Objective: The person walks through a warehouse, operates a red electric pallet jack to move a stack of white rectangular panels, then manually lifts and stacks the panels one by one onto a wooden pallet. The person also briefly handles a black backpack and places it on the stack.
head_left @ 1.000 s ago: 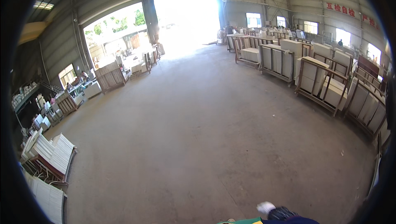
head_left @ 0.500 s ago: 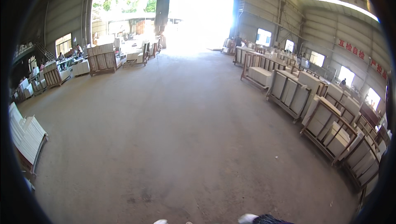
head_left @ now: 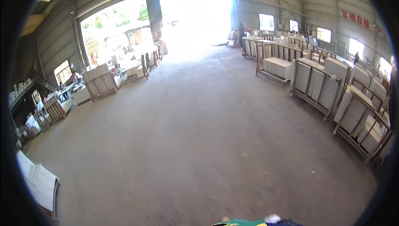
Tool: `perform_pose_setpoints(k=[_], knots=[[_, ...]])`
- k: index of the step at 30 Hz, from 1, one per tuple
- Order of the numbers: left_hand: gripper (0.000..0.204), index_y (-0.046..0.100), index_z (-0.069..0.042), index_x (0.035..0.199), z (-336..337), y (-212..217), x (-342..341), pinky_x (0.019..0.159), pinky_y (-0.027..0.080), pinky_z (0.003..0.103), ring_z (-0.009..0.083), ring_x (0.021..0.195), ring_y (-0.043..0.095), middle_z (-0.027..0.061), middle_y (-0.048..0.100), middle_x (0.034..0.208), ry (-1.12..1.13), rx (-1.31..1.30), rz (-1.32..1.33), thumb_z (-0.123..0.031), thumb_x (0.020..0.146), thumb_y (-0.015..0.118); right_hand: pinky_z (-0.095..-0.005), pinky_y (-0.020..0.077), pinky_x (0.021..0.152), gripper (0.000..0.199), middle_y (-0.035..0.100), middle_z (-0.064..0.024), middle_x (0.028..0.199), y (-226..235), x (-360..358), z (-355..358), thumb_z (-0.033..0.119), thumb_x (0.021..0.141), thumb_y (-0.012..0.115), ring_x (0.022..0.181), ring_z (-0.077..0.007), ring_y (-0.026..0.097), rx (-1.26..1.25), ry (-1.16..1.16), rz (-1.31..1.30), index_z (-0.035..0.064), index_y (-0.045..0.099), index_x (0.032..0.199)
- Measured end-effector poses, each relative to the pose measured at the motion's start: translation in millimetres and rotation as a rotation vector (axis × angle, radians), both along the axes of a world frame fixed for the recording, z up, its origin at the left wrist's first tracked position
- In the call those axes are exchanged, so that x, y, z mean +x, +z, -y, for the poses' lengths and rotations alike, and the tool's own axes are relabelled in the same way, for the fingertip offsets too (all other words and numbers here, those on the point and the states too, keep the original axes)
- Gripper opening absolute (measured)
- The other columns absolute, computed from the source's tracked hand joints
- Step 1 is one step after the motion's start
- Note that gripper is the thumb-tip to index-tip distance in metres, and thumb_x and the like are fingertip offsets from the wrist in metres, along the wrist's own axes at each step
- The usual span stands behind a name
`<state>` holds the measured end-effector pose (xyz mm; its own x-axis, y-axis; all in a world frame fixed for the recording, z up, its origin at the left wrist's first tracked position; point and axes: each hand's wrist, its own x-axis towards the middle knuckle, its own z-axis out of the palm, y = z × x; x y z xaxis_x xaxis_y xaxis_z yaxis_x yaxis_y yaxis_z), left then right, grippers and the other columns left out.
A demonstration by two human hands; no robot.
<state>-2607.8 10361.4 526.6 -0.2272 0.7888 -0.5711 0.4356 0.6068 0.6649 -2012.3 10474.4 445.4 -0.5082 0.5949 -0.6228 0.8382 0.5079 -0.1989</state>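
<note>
My right hand (head_left: 272, 218), in a white glove, shows as a small blurred patch at the lower edge, right of the middle. A dark sleeve (head_left: 291, 222) runs from it to the right. Its fingers cannot be made out, nor whether it holds anything. Beside it on the left lies green cloth (head_left: 241, 222) with yellow and dark marks, probably clothing. A small pale brown tip (head_left: 225, 219), perhaps a shoe, pokes out above the cloth. My left hand is out of view.
Wide concrete floor (head_left: 178, 143) stretches to a bright open doorway (head_left: 195, 22). Metal racks of pale slabs (head_left: 316, 84) line the right. A slab stack (head_left: 41, 180) leans at near left; a wooden rack (head_left: 99, 82) stands farther off. People (head_left: 241, 34) are in the distance.
The view has moved forward and tilted; the right-hand racks are nearer. My right hand has shifted rightward in the picture. Green cloth has come in; a white patch at the lower edge is gone.
</note>
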Motion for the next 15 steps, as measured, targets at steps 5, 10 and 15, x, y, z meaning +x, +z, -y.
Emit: perform_pose_setpoints(k=[5, 10, 15], knots=[[0.043, 0.066, -0.004, 0.123, -97, 14, -34, 0.086, 0.055, 0.045, 0.029, 0.104, 0.068, 0.0164, 0.072, 0.111, 0.005, -0.035, 0.056, -0.038, 0.098, 0.06, -0.0427, 0.0505, 0.1, 0.046, 0.071, -0.0179, 0.122, 159, -161, -308, 0.043, 0.099, 0.054, 0.114, -0.0352, 0.065, 0.242, -0.524, -0.771, 0.0066, 0.07, 0.123], [0.036, 0.066, -0.006, 0.121, -262, -48, -104, 0.072, 0.058, 0.047, 0.0291, 0.088, 0.07, 0.0125, 0.072, 0.1, 0.271, -0.273, 0.176, -0.034, 0.101, 0.056, -0.0389, 0.0485, 0.104, 0.044, 0.069, -0.0154, 0.128, 238, -267, -506, 0.037, 0.098, 0.06, 0.12, -0.0334, 0.063, 0.167, -0.358, -1.006, 0.0065, 0.067, 0.128], [0.022, 0.07, -0.014, 0.103, -486, -60, -95, 0.05, 0.045, 0.032, 0.0138, 0.063, 0.058, 0.0017, 0.066, 0.082, 0.378, 0.122, 0.319, -0.033, 0.098, 0.061, -0.0432, 0.0469, 0.106, 0.052, 0.065, -0.0167, 0.133, 120, -204, -583, 0.046, 0.098, 0.053, 0.123, -0.0353, 0.061, 0.135, -0.26, -0.53, 0.0106, 0.065, 0.134]])
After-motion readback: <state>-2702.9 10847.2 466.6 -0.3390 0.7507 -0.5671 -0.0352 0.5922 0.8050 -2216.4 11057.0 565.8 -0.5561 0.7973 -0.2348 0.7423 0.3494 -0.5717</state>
